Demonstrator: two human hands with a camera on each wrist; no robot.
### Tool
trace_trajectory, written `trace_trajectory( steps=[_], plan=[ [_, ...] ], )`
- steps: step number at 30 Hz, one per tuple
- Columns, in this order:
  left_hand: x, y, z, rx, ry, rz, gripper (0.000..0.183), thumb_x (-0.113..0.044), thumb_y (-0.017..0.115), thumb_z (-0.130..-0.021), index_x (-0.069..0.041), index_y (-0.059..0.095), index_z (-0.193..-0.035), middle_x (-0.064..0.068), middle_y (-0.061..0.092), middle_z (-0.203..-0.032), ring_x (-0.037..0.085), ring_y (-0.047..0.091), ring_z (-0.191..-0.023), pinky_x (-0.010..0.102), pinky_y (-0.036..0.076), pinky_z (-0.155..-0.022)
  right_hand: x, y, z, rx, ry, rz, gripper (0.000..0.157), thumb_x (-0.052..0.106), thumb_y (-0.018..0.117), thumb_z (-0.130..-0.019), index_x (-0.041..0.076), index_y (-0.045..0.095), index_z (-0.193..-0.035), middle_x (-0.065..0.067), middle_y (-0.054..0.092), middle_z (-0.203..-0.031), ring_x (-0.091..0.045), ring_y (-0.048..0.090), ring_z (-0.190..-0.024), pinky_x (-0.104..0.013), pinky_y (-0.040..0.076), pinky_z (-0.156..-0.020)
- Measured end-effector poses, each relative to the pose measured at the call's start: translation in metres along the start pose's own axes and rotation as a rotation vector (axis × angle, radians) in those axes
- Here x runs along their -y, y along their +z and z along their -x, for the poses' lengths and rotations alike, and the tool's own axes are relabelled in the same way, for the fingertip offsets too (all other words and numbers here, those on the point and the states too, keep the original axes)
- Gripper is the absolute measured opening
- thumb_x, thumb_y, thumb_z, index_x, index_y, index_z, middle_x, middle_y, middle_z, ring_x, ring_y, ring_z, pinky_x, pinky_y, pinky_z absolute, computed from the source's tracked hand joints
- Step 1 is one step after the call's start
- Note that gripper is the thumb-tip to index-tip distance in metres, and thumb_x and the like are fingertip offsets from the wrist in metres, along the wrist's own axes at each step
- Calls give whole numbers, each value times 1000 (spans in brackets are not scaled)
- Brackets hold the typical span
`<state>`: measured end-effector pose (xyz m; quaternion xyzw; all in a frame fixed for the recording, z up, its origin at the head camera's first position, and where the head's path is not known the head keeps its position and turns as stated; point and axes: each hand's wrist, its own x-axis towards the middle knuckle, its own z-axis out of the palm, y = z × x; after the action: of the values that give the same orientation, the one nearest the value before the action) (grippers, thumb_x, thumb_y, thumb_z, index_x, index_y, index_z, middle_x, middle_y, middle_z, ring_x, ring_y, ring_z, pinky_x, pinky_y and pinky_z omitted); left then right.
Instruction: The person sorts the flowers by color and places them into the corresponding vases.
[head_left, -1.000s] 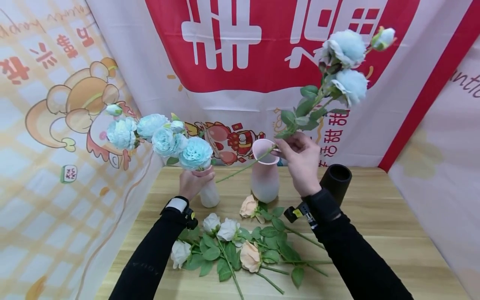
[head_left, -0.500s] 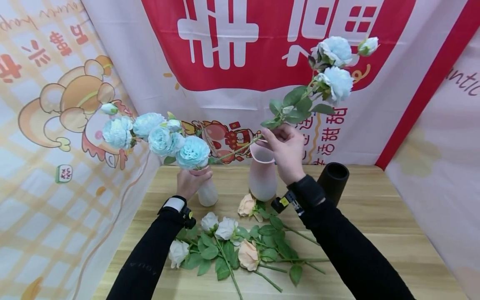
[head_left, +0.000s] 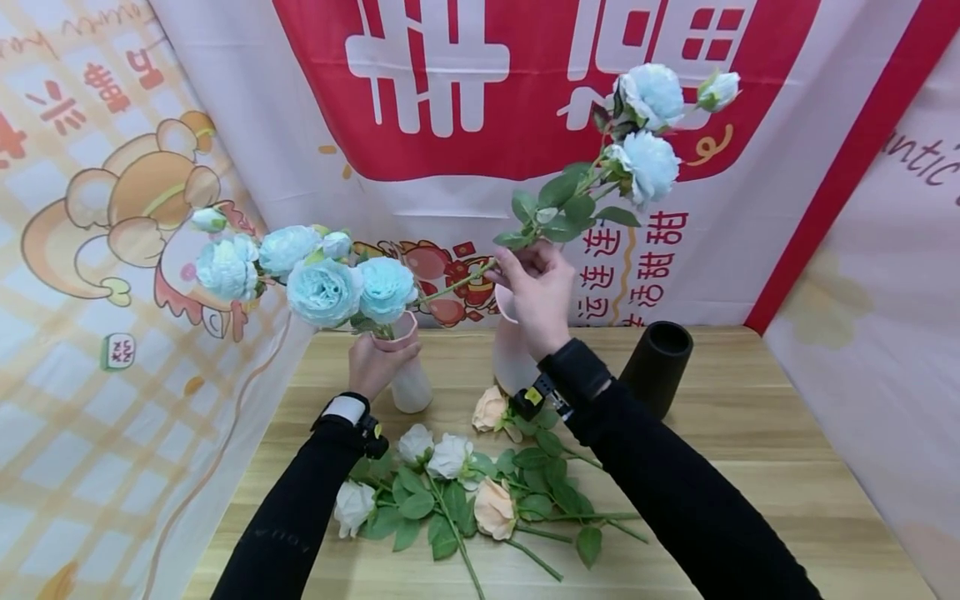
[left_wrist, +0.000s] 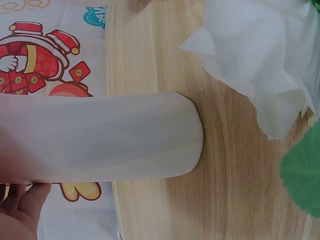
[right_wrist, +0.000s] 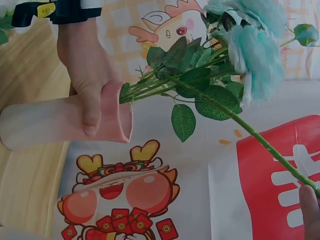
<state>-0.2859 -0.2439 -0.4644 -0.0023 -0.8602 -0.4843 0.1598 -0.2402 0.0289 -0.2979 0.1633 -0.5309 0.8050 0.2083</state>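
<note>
My left hand (head_left: 367, 364) grips a small pink-and-white vase (head_left: 411, 385) just below its rim; in the left wrist view the vase's pale body (left_wrist: 130, 135) lies across the middle. Several light blue peonies (head_left: 324, 292) stand in it, leaning left. Between thumb and fingers, my right hand (head_left: 542, 293) pinches another blue peony stem (head_left: 459, 285), its blooms (head_left: 651, 167) up to the right. That stem slants down left, its lower end behind the vase's flowers in the head view. In the right wrist view the held stem (right_wrist: 255, 135) crosses in front of the leaves near the vase mouth.
A larger pink-and-white vase (head_left: 513, 358) stands behind my right wrist, partly hidden. Right of it is a black vase (head_left: 657, 368). White roses (head_left: 354, 508) and peach roses (head_left: 495, 510) with leafy stems lie on the wooden table (head_left: 757, 467) in front. A printed cloth (head_left: 300, 158) hangs behind.
My right hand has moved left with the peony, bringing its stem end to the flowers in the small vase. The left hand keeps its grip; the vase's mouth shows more now.
</note>
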Motion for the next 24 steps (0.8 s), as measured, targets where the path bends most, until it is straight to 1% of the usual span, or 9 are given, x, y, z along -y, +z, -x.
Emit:
trace_trajectory(
  steps=[2, 6, 8, 13, 14, 16, 18, 21, 24],
  plan=[
    [-2, 1, 0, -5, 14, -8, 60, -40, 86, -75, -3, 66, -117, 12, 63, -122, 27, 58, -112, 43, 47, -94, 0, 1, 0, -4, -11, 2, 23, 1, 68, -91, -6, 62, -112, -22, 61, -97, -32, 67, -79, -43, 56, -77],
    [-4, 1, 1, -14, 24, -15, 56, -37, 86, -75, -3, 66, -115, 12, 63, -120, 26, 58, -111, 42, 47, -93, 2, 3, 0, 6, -44, 22, 23, 1, 68, -91, -5, 62, -112, -22, 62, -97, -30, 67, -80, -41, 57, -76],
    [-4, 1, 1, -18, 16, -7, 60, -37, 87, -75, -5, 63, -120, 11, 63, -119, 26, 58, -110, 43, 47, -92, 1, 5, 0, 14, -70, 44, 21, 1, 68, -92, -5, 62, -111, -21, 62, -97, -31, 67, -79, -41, 57, -76],
    [-2, -1, 1, -11, 0, -16, 62, -47, 85, -73, -7, 67, -116, 10, 63, -120, 26, 57, -111, 44, 47, -92, -1, 9, 0, 47, -139, 111, 17, -1, 68, -91, -7, 63, -107, -20, 63, -94, -37, 65, -77, -40, 58, -73],
    [-1, -1, 0, -11, -4, -21, 64, -50, 85, -72, -7, 67, -116, 10, 63, -120, 26, 57, -111, 44, 47, -92, -2, 9, 0, 54, -148, 116, 17, -2, 68, -91, -7, 63, -106, -20, 64, -94, -40, 64, -77, -42, 57, -72],
    [2, 0, 0, -19, -12, -39, 67, -56, 84, -69, -9, 67, -113, 9, 64, -117, 26, 58, -108, 44, 48, -90, -1, 11, 1, 59, -148, 112, 16, -3, 68, -91, -8, 63, -106, -20, 64, -93, -35, 65, -75, -41, 58, -71],
    [3, 0, -1, -18, -16, -46, 69, -58, 84, -69, -7, 67, -113, 11, 65, -115, 27, 59, -106, 44, 48, -89, 0, 11, 1, 64, -145, 110, 18, -5, 67, -91, -11, 62, -107, -23, 64, -94, -29, 66, -73, -43, 57, -71],
    [6, 1, -1, -22, 12, -55, 70, -57, 83, -70, -5, 67, -113, 12, 65, -113, 28, 60, -104, 44, 48, -88, 4, 9, 1, 60, -131, 125, 22, -6, 66, -91, -13, 60, -111, -26, 62, -95, -23, 65, -73, -44, 57, -71],
    [5, 1, -1, -26, 54, -37, 72, -53, 84, -72, -5, 64, -121, 12, 64, -118, 28, 59, -108, 45, 47, -91, 6, 6, -1, 40, -126, 175, 23, -6, 65, -92, -12, 60, -113, -25, 61, -95, -31, 64, -75, -45, 57, -72]
  ],
)
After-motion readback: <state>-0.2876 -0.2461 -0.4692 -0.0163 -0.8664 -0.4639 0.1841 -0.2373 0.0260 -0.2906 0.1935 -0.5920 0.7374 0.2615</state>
